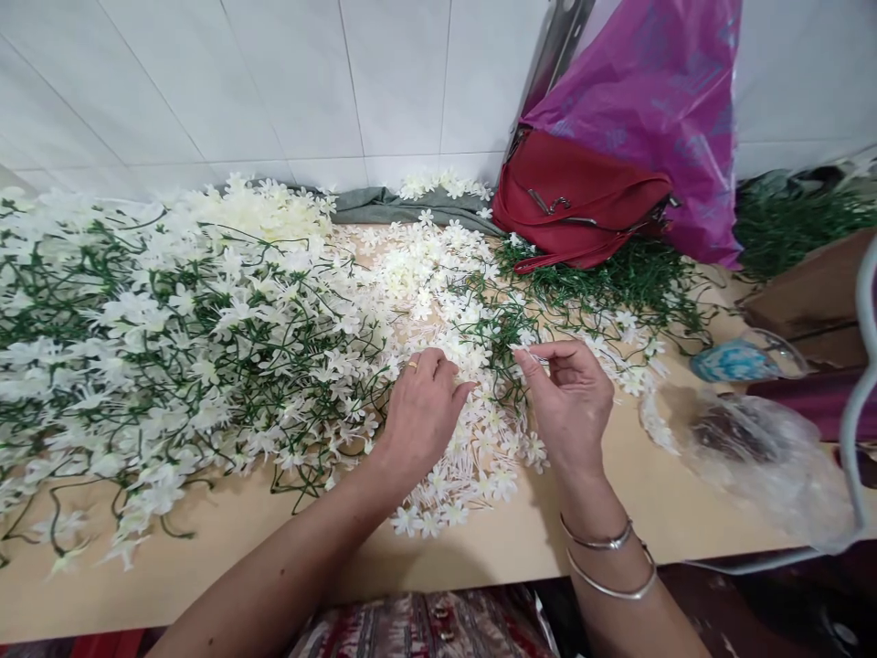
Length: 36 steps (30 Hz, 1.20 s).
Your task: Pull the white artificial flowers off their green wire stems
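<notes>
Loose white artificial flower heads (pixel 428 251) and thin white stamens (pixel 483 448) lie in a pile on the table in front of me. My left hand (pixel 425 402) is over this pile, palm down, its fingers curled together; what they hold, if anything, is hidden. To its right, my right hand (pixel 572 393) is raised, thumb and forefinger pinched on a small white flower piece (pixel 519 349). Green plastic stems (pixel 503 329) lie just behind that hand. On the left spreads a big heap of white flowers on green stems (pixel 206 338).
A red bag (pixel 582 201) and a purple plastic bag (pixel 644 110) stand against the tiled wall (pixel 294 82), with more green stems (pixel 617 274) below. At right are a clear plastic bag (pixel 774 466), a blue-patterned item (pixel 733 362) and a curved white tube (pixel 850 439).
</notes>
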Available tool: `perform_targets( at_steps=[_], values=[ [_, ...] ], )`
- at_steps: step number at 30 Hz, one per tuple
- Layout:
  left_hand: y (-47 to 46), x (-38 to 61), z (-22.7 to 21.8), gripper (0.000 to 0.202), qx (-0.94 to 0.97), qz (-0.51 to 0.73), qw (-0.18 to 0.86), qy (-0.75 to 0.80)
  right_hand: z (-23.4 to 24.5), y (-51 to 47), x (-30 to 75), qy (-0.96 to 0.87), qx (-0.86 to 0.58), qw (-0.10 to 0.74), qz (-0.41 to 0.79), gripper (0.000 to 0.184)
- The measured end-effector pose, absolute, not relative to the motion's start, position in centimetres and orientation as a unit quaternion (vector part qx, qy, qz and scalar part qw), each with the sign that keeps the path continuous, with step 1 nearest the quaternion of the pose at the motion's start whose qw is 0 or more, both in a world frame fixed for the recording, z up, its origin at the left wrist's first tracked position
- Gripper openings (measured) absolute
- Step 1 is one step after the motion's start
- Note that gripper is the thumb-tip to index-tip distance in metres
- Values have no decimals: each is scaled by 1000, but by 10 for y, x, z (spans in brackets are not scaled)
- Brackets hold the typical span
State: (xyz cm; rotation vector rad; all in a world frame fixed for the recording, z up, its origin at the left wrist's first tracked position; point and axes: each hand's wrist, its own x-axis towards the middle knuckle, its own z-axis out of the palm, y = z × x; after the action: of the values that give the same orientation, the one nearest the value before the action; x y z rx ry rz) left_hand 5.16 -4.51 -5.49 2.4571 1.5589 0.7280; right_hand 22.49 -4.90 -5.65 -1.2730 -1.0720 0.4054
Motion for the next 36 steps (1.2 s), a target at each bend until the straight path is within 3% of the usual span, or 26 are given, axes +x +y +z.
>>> perform_targets(
  at_steps=[3,6,12,15,17,21,30,33,36],
  values=[
    [-43,51,-54,7,821,242,72,512,-57,-49,224,-476,-553,659,182,13],
    [-46,44,-50,11,799,338,123,482,-56,-48,223,-463,-555,663,195,12],
    [-54,32,-45,10,586,513,415,470,-54,-50,220,-451,-556,650,256,9],
    [-58,32,-50,16,497,543,490,467,-57,-51,220,-461,-536,639,302,10],
    [-60,33,-53,23,481,556,490,468,-60,-51,220,-467,-528,633,320,11],
    [-63,34,-53,7,505,575,441,469,-64,-50,218,-476,-508,620,362,13],
    [-70,30,-47,6,618,516,323,498,-63,-51,210,-443,-442,605,492,21],
    [-70,31,-49,7,610,522,338,491,-62,-52,209,-434,-433,594,520,23],
    [-69,35,-52,9,541,546,421,482,-62,-53,208,-459,-426,595,504,20]
  ],
)
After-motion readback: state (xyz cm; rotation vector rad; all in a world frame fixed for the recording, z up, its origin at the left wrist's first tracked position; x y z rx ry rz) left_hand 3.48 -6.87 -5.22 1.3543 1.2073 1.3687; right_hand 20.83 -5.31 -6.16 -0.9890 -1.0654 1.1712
